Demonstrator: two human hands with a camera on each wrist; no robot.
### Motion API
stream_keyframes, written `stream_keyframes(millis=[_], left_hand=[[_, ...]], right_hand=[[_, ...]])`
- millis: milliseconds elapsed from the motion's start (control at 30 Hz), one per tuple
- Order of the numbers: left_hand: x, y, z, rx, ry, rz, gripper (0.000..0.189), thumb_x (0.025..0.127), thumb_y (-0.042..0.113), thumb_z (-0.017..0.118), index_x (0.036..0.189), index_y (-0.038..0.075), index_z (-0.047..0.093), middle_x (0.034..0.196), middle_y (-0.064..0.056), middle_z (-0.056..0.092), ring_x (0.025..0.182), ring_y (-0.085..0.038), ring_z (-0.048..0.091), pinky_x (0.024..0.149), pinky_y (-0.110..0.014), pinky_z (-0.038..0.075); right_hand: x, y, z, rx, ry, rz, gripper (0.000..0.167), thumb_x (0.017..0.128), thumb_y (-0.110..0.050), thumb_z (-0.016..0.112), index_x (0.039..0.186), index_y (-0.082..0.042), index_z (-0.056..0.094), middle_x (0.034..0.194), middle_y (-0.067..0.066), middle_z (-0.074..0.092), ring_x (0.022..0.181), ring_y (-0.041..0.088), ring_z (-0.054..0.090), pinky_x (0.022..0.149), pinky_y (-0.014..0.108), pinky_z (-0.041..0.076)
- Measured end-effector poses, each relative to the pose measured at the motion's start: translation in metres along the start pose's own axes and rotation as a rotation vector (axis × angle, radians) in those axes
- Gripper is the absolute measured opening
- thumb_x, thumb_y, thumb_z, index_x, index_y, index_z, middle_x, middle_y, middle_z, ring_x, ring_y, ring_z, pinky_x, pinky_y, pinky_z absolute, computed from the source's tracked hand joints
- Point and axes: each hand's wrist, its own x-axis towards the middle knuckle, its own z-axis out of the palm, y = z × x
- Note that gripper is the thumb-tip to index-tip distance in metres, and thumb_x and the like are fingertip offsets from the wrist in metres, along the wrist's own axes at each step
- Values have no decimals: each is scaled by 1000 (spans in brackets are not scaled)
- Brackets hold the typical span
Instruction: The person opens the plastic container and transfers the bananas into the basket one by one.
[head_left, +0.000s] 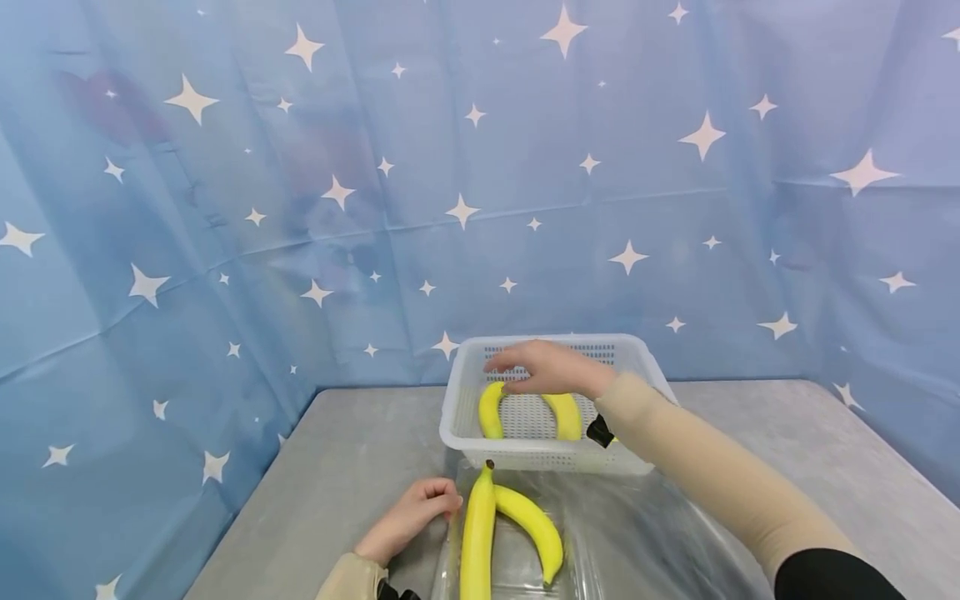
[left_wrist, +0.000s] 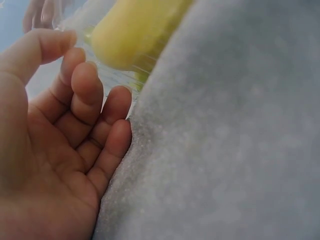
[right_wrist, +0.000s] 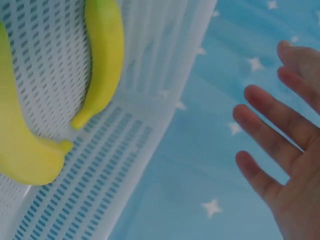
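Over the white plastic basket (head_left: 457,417), my right hand (head_left: 551,367) is held with its fingers spread and nothing in them. Below it in the basket lie a curved banana (head_left: 491,410) on the left and another banana (head_left: 564,417) on the right. The right wrist view shows these fingers (right_wrist: 272,132) apart from the basket. My left hand (head_left: 416,512) rests on the table beside the clear plastic packaging (head_left: 581,567), fingers loosely curled, fingertips right at its edge. Upon that plastic lie a long straight banana (head_left: 477,542) and a shorter curved banana (head_left: 534,529).
The grey table (head_left: 337,450) ends at a blue curtain (head_left: 420,250) with white stars, just behind the basket. Loose clear plastic spreads to the right of the bananas, under my right forearm (head_left: 720,467).
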Motion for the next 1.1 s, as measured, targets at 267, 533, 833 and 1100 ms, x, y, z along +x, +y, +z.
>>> stream_keyframes(millis=[267, 533, 833, 1100], left_hand=[[-4, 3, -4, 16, 20, 21, 31, 94, 16, 59, 74, -6, 49, 68, -1, 51, 70, -16, 51, 73, -31, 41], [-1, -1, -6, 66, 43, 1, 33, 95, 23, 59, 73, -1, 53, 69, 1, 54, 74, -18, 54, 79, -35, 41], [5, 2, -1, 80, 42, -44, 31, 95, 25, 58, 71, 8, 52, 68, -1, 53, 76, -21, 54, 80, -38, 38], [-1, 0, 2, 60, 71, -11, 32, 95, 19, 58, 71, 0, 50, 67, -2, 51, 73, -19, 54, 77, -35, 40]], right_hand=[[-38, -40, 21, -57, 105, -256, 38, 90, -25, 70, 126, -16, 63, 120, -6, 64, 110, 10, 58, 93, 33, 46], [-69, -60, 56, 62, 79, -283, 37, 92, -27, 67, 127, -14, 62, 124, -7, 62, 112, 9, 58, 93, 30, 46], [-93, -64, 79, 236, 85, -170, 35, 93, -27, 65, 125, -12, 63, 122, -7, 62, 114, 10, 56, 97, 40, 43], [-95, -58, 108, 290, 110, -225, 37, 91, -22, 68, 125, -8, 61, 127, 4, 59, 119, 18, 54, 97, 33, 44]])
